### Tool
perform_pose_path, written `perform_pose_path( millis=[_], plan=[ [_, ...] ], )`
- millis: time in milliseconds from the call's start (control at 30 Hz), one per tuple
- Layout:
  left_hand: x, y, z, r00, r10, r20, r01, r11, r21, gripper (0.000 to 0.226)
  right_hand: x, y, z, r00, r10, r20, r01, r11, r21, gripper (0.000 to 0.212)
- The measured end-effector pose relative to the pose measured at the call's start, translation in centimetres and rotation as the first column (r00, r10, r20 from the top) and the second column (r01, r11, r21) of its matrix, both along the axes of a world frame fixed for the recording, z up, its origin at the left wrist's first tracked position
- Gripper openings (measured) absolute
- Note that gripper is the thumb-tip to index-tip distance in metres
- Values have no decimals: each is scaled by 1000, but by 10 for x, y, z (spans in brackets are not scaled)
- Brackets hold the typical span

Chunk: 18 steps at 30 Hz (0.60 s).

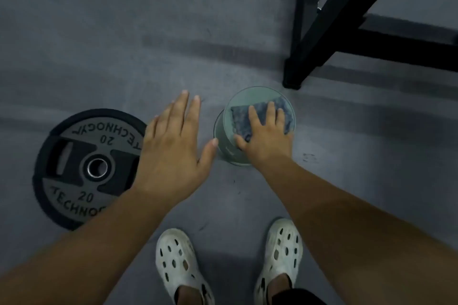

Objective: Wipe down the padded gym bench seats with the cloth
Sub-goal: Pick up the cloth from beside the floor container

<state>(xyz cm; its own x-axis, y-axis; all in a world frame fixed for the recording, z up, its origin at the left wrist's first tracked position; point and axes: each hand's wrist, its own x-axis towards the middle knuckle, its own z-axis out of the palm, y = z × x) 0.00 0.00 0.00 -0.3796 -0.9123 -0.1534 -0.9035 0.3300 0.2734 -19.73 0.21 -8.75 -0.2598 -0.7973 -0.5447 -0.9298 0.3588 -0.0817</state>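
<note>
A blue-grey cloth lies across the top of a clear round container that stands on the grey floor. My right hand lies on the cloth, fingers spread over it and thumb at its near edge. To the left of the container my left hand hovers flat with straight, spread fingers and holds nothing; its thumb tip is close to the container's wall. No padded bench seat is in view.
A black 20 weight plate lies flat on the floor at the left, partly under my left forearm. A black metal frame with a foot stands at the upper right. My two white perforated shoes are at the bottom.
</note>
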Motion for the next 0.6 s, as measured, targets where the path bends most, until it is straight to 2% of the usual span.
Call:
perform_pose_path(
  millis=[133,233,400,600],
  plan=[
    [0,-8,-12,1000,-6,18,6,1000,-2,76,-1,-3,-11,997,11,-79,-27,977,-209,47],
    [-4,-11,-8,1000,-17,26,17,1000,-14,76,-4,-10,-3,1000,4,20,0,970,-243,26],
    [-21,-9,36,998,-64,25,64,998,-5,76,-17,5,68,991,-45,125,86,935,-344,24],
    [-80,1,140,979,-204,15,203,977,67,75,-51,49,208,963,-134,234,237,833,-500,20]
  ],
)
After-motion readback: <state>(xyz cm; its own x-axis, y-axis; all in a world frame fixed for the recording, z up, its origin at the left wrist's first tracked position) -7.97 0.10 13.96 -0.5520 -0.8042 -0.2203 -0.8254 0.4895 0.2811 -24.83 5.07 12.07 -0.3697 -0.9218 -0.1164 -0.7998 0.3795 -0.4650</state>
